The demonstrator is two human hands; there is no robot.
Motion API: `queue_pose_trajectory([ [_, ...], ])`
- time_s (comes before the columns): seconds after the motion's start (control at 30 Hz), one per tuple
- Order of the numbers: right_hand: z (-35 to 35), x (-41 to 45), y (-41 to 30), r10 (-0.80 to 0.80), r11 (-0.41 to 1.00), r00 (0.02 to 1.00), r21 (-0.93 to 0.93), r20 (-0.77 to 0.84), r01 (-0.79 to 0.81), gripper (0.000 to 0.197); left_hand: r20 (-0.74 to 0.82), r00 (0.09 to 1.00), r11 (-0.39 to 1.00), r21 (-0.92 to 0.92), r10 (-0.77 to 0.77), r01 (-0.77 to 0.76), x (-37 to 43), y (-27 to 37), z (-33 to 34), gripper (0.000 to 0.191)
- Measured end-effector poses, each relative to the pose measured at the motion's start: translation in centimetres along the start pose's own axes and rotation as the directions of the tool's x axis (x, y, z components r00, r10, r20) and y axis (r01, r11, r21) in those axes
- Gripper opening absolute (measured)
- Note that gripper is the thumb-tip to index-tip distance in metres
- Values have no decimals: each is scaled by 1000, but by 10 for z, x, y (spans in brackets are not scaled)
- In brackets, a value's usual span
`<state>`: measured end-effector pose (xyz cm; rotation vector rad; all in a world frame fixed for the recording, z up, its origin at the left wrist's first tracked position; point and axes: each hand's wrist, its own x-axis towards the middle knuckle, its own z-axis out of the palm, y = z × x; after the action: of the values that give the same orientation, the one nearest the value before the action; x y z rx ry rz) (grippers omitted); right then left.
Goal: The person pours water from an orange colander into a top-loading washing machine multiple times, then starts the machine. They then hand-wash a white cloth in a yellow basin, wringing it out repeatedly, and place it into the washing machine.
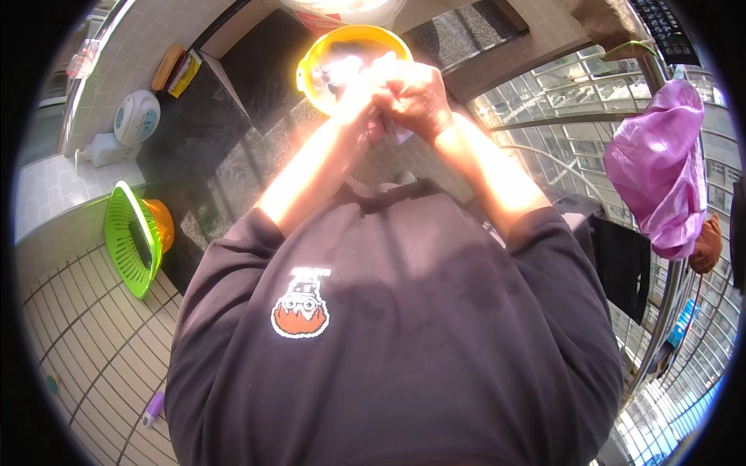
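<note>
Both my hands are closed together over the near right rim of a yellow plastic basin (307, 58). My right hand (412, 96) is clenched beside and partly over my left hand (358, 105). Between them is a pale, bunched cloth (400, 134), whose lower end shows below the fists. Strong sunlight washes out the left hand and much of the cloth. Inside the basin lies a mix of white and dark wet-looking material (335, 73), too glary to name.
A white bucket (349, 7) stands beyond the basin. Along the left are a scrub brush (169, 67), a white bottle (137, 116), a pump bottle (108, 150) and a green colander (131, 239). Purple fabric (658, 169) hangs at the right before the window bars.
</note>
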<state>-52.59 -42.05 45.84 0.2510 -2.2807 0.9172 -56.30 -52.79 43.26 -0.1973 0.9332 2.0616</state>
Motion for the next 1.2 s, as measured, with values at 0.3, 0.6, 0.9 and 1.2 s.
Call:
queue_pose_trajectory([
  [0.3, 13, -4, -1, 224, 974, 968, -18, -109, -227, 21, 69, 997, 993, 108, 30, -38, 4, 3, -13, 24],
  [0.6, 16, 6, -2, 342, 939, 938, -26, -64, -344, 25, 240, 961, 991, -14, 136, -137, 4, 5, -28, 23],
  [0.9, 4, 5, -5, 485, 791, 874, 415, 25, -450, 30, 135, 989, 997, -46, 60, -54, -16, 38, -6, 35],
  [1.2, 24, 9, -46, 13, 992, 1000, -125, 6, -13, 25, 149, 973, 963, -232, 174, -136, 12, -7, -53, 15],
])
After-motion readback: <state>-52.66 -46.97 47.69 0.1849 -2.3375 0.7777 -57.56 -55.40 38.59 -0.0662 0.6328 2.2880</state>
